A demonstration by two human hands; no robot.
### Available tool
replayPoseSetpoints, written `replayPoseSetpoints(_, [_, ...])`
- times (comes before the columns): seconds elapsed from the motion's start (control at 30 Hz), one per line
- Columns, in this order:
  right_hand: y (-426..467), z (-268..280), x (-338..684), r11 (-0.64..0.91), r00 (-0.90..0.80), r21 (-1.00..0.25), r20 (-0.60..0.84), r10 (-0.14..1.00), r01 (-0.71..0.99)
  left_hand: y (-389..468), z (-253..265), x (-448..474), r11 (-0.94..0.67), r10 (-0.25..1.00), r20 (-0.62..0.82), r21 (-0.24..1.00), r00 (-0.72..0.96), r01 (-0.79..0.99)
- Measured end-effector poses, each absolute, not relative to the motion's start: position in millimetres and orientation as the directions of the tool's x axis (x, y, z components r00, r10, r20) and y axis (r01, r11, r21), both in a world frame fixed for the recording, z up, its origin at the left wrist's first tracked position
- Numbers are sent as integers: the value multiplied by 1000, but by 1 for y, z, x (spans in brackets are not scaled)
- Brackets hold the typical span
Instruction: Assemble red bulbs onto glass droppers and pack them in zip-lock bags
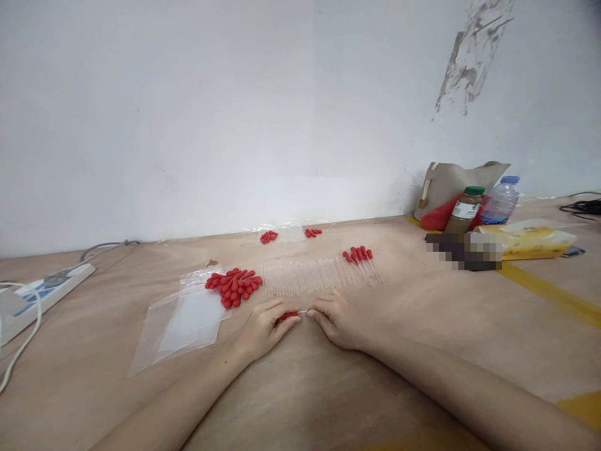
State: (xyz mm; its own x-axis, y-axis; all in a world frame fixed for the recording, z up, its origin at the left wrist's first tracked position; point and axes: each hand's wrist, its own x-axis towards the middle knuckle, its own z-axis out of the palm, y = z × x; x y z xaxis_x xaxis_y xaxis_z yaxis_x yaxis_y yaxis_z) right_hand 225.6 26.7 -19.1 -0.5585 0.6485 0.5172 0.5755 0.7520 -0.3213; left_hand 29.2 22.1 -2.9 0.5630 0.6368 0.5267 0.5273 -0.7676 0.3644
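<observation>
My left hand (pixel 268 329) is closed around a red rubber dropper bulb (pixel 287 316). From the bulb's open end a short length of clear glass tube (pixel 303 312) shows, and my right hand (pixel 335 318) pinches its other end. Whether the tube is inside the bulb I cannot tell. Just beyond my hands lies a row of clear glass tubes (pixel 300 277). A pile of red rubber bulbs (pixel 235 287) is at the row's left end. At its right end lie several droppers (pixel 360 255), tubes with red bulbs on them.
Clear plastic bags (pixel 188 326) lie left of the pile. Two small bulb groups (pixel 268 237) sit near the wall. A power strip (pixel 42 300) with cables stands far left. At right are a grey bag (pixel 457 181), two bottles (pixel 501 200) and a yellow packet (pixel 526 241).
</observation>
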Motion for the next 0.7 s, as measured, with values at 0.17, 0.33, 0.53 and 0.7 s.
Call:
replayPoseSetpoints(0.17, [21,-8,228,717,-553,-243,494,671,653,26,-4,24,-701,695,564,390,447,598])
replayPoseSetpoints(0.33, [47,3,257,410,-204,-451,436,876,793,27,-9,21,-578,806,464,486,367,655])
replayPoseSetpoints(0.53, [95,13,294,-9,154,-448,289,945,894,24,-3,24,-622,782,402,443,477,646])
replayPoseSetpoints(0.7, [108,8,289,-126,241,-371,282,928,920,25,-5,24,-614,788,379,441,485,654])
